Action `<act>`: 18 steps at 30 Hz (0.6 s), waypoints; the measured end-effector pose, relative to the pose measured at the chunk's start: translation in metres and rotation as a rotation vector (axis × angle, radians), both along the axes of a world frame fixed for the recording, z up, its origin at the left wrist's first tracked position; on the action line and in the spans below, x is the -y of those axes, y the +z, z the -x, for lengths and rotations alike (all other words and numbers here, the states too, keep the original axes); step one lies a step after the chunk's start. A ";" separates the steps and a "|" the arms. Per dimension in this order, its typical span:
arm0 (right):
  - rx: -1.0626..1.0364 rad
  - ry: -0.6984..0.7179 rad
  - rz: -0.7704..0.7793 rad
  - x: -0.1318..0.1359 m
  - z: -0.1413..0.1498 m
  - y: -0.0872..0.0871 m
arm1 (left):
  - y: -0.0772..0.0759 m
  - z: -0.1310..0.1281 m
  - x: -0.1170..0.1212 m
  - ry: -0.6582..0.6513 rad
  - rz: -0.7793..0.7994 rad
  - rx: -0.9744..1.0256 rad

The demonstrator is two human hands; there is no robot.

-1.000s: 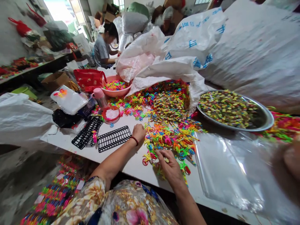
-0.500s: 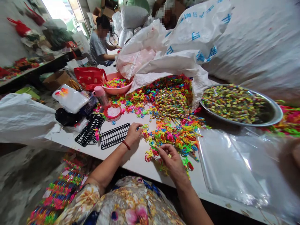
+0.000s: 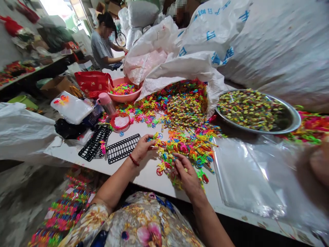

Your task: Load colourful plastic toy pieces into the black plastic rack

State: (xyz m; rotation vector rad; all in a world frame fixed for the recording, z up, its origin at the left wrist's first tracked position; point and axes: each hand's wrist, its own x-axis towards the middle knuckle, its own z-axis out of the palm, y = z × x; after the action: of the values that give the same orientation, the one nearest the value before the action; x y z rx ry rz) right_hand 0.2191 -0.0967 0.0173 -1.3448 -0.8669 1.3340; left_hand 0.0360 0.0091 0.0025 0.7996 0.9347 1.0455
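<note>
Small colourful plastic toys (image 3: 182, 145), with rings and thin stems, lie in a loose heap on the white table. At the heap's left edge my left hand (image 3: 143, 148), a dark red bead bracelet on its wrist, pinches a small yellow-green plastic toy (image 3: 155, 136). My right hand (image 3: 189, 175) is at the near side of the heap, thumb and forefinger closed together; what lies between them is too small to make out. Left of my left hand lies a black plastic rack (image 3: 123, 148) with slots. More black racks (image 3: 95, 142) overlap further left, a pink toy beside them.
A metal basin (image 3: 295, 120) full of small pieces stands at the right, behind clear plastic bags (image 3: 246, 178). A white woven sack (image 3: 180, 70) spills toys at the back. A red basket (image 3: 120, 122), pink flask (image 3: 106, 104) and pink basin (image 3: 125, 97) stand left. Another person (image 3: 102, 44) sits beyond.
My left hand has closed on the yellow-green toy and lifted it slightly at the heap's edge. My right hand stays close to the heap, fingers still pinched. The whole view has shifted a little.
</note>
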 end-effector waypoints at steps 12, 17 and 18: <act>0.503 0.074 -0.326 -0.016 0.011 -0.006 | 0.009 -0.003 0.044 -0.081 -0.303 -0.460; 0.438 -0.006 -0.233 -0.017 0.009 -0.012 | 0.002 0.002 0.047 -0.188 -0.340 -0.619; 0.404 -0.024 -0.213 -0.017 0.007 -0.012 | 0.000 0.004 0.047 -0.207 -0.275 -0.580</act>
State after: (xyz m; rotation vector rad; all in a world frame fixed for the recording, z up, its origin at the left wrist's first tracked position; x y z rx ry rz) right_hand 0.2119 -0.0798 0.0051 -1.4709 -1.2236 0.9326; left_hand 0.0325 -0.0384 0.0027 1.4461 1.1729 0.7769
